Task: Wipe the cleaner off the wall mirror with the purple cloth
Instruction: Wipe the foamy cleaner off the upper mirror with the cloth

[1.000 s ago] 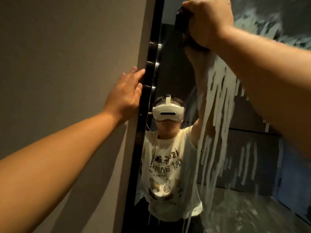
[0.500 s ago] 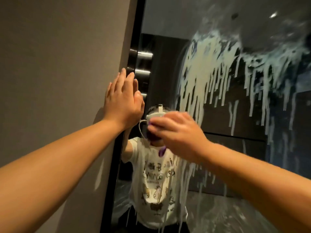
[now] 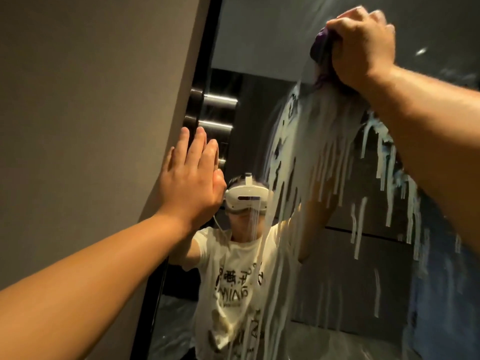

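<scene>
The wall mirror (image 3: 272,48) fills the right half of the view, set in a black frame (image 3: 205,74). White cleaner (image 3: 306,157) runs down its glass in long drips, from the upper middle to the bottom and across to the right. My right hand (image 3: 363,45) is high at the upper right, pressed to the glass and shut on the purple cloth (image 3: 320,45), of which only a bunched edge shows beside my fingers. My left hand (image 3: 189,180) lies flat, fingers together and up, against the mirror's left frame edge, holding nothing.
A plain beige wall (image 3: 91,113) takes up the left half. The mirror reflects a person in a white headset and pale printed T-shirt, metal bars behind them, and a dark room with plastic sheeting on the floor.
My right hand with the cloth has swept from the mirror's lower middle up to its upper right. The streaks at the top are smeared thinner. My left hand stays on the frame.
</scene>
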Demonstrator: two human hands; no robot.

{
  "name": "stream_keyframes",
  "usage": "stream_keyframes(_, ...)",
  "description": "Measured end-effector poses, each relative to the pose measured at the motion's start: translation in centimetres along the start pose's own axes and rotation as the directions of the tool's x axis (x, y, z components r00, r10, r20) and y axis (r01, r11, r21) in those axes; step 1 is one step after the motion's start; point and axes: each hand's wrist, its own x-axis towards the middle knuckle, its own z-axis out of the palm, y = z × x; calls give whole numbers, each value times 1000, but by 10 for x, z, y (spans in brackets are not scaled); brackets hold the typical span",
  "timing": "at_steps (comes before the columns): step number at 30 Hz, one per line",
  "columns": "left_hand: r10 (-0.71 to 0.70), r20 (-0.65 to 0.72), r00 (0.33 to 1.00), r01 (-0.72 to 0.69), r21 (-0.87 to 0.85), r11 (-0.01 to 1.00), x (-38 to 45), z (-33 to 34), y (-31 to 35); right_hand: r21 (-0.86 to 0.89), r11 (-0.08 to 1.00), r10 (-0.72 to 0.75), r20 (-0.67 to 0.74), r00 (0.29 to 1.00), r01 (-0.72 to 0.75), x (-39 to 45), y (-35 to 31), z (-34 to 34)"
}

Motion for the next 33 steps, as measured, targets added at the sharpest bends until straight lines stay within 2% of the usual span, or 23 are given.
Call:
stream_keyframes(3,7,-4,1000,-7,-9,1000,-1,1,1,-52,998,-32,6,999,32,1,0,6)
stream_keyframes(8,11,-21,1000,-12,-18,1000,-1,-2,2,14,981,-191,-40,981,192,-38,-18,10)
stream_keyframes(16,17,2,1000,-17,-48,999,-2,-8,3,87,915,-389,-61,919,393,-162,-76,18)
stream_keyframes(23,29,7,1000,-29,-34,999,-5,-11,1,152,817,-559,-36,829,557,-290,-118,12)
stream_keyframes(28,33,6,999,-33,-30,999,-7,-9,1,266,736,-659,69,749,623,-355,-133,0)
stream_keyframes(31,39,5,999,-39,-2,999,-7,-8,0,393,687,-676,38,736,611,-355,-131,-8)
stream_keyframes(33,37,8,999,-37,8,999,-6,-7,1,508,653,-651,-4,759,562,-328,-125,-18)
